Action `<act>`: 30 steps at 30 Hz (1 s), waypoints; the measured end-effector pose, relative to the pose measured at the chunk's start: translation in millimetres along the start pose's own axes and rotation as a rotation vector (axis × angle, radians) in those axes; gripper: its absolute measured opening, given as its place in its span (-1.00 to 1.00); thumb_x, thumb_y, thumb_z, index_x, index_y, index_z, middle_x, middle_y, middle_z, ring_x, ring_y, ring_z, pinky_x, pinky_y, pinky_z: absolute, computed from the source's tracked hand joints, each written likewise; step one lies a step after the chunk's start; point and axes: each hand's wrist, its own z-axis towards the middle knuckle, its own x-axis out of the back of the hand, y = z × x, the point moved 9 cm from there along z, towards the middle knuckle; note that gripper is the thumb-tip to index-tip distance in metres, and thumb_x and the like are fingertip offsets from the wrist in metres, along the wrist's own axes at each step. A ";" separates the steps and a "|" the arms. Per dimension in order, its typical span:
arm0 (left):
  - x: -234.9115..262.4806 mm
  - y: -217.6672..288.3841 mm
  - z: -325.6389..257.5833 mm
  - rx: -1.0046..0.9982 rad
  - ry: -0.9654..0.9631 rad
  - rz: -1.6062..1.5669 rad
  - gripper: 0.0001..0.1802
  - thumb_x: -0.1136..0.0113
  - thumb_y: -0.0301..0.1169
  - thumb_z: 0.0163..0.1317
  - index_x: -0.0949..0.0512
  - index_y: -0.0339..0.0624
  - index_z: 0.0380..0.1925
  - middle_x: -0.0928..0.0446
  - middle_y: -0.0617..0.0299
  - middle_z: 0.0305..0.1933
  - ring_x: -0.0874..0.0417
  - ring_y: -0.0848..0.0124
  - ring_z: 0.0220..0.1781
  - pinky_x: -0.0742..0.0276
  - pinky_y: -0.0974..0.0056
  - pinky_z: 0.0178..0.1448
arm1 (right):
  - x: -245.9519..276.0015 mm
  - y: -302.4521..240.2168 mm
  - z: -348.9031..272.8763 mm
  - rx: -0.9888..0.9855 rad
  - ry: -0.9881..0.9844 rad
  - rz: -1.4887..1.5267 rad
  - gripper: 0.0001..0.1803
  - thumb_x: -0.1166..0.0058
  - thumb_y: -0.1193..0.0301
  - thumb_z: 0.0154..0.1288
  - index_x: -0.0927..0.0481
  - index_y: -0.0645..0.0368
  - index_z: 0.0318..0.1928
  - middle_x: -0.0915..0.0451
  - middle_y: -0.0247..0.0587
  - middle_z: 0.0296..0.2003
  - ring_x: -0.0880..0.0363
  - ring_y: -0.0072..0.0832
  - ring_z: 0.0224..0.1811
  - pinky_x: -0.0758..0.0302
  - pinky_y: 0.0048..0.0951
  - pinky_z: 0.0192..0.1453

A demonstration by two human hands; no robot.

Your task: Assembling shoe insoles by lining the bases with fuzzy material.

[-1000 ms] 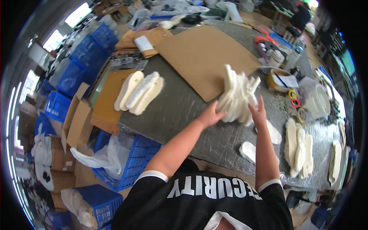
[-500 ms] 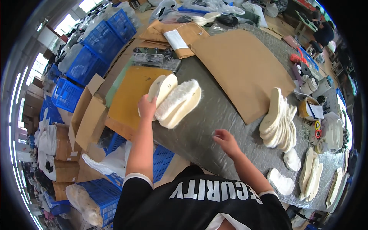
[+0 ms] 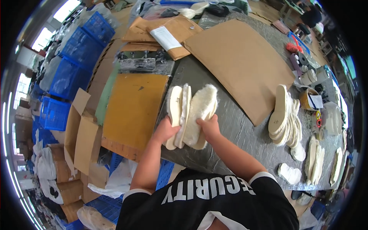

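Over the near part of the dark table, my two hands hold cream insoles with fluffy white pile. My left hand point(image 3: 167, 131) is closed round the lower part of the left insoles point(image 3: 175, 105); one shows a smooth face with a small mark, another stands on edge beside it. My right hand point(image 3: 209, 127) grips the right insoles point(image 3: 203, 99), thumb on the fluffy face and fingers hidden behind. A narrow gap parts the two groups near the top. Farther right, a fanned stack of similar insoles point(image 3: 281, 115) lies on the table.
A yellow-brown board point(image 3: 134, 103) lies left of my hands, with a metal clamp-like fixture point(image 3: 143, 65) behind it. A large brown cardboard sheet point(image 3: 241, 65) covers the table's middle. Loose insoles point(image 3: 315, 161) lie at the right. An open carton point(image 3: 82, 134) and blue crates point(image 3: 73, 76) stand left.
My right hand has come up and left from the bare tabletop and taken hold of insoles. The insoles in my left hand have shifted right, away from the board, and turned more upright.
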 end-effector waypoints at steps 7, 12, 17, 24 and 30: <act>-68.1 25.6 -18.6 -0.003 -0.252 -0.178 -0.30 -0.32 -0.38 0.10 -0.24 -0.41 0.20 -0.50 -0.17 0.11 -0.53 0.06 0.19 -0.41 0.17 0.24 | 112.4 56.1 -63.6 -0.121 0.028 0.623 -0.43 0.11 0.66 0.14 -0.21 0.21 0.21 -0.41 -0.01 0.13 -0.45 -0.12 0.16 -0.44 -0.08 0.25; -69.0 93.4 -35.0 -0.487 0.276 0.620 -0.24 -0.33 -0.21 0.14 -0.22 -0.38 0.21 -0.53 -0.12 -0.04 -0.58 0.02 -0.05 -0.45 0.10 0.13 | 157.0 92.5 -81.2 -0.068 0.068 0.791 -0.31 0.16 0.60 0.05 -0.17 0.19 0.29 -0.40 -0.02 0.17 -0.39 -0.07 0.22 -0.29 0.02 0.35; -138.4 101.9 -50.9 -0.207 -0.236 0.102 -0.29 -0.29 -0.06 0.18 -0.35 -0.48 0.09 -0.53 -0.19 -0.03 -0.61 0.00 -0.06 -0.51 0.10 0.06 | 138.5 96.2 -95.0 -0.217 -0.336 1.270 -0.26 0.14 0.58 -0.08 -0.25 0.23 0.27 -0.41 -0.08 0.18 -0.34 -0.07 0.25 -0.16 0.02 0.42; -211.1 140.8 -89.7 -0.355 -0.415 0.310 -0.12 -0.39 -0.08 0.04 -0.26 -0.47 0.20 -0.47 -0.17 0.04 -0.53 -0.05 0.06 -0.46 0.09 0.13 | 132.7 106.5 -114.1 -0.175 -0.435 1.180 -0.40 0.02 0.56 0.03 -0.37 0.27 0.19 -0.50 -0.07 0.10 -0.46 -0.22 0.16 -0.33 -0.14 0.32; -219.3 141.1 -111.1 -0.453 -0.467 0.414 -0.27 -0.31 -0.24 0.12 -0.27 -0.07 0.30 -0.40 -0.10 0.04 -0.51 -0.04 0.03 -0.47 0.07 0.08 | 169.7 131.8 -131.3 -0.409 -0.404 0.268 -0.57 -0.15 0.31 0.26 -0.45 0.33 0.04 -0.57 -0.02 -0.13 -0.63 -0.30 -0.17 -0.62 -0.34 -0.15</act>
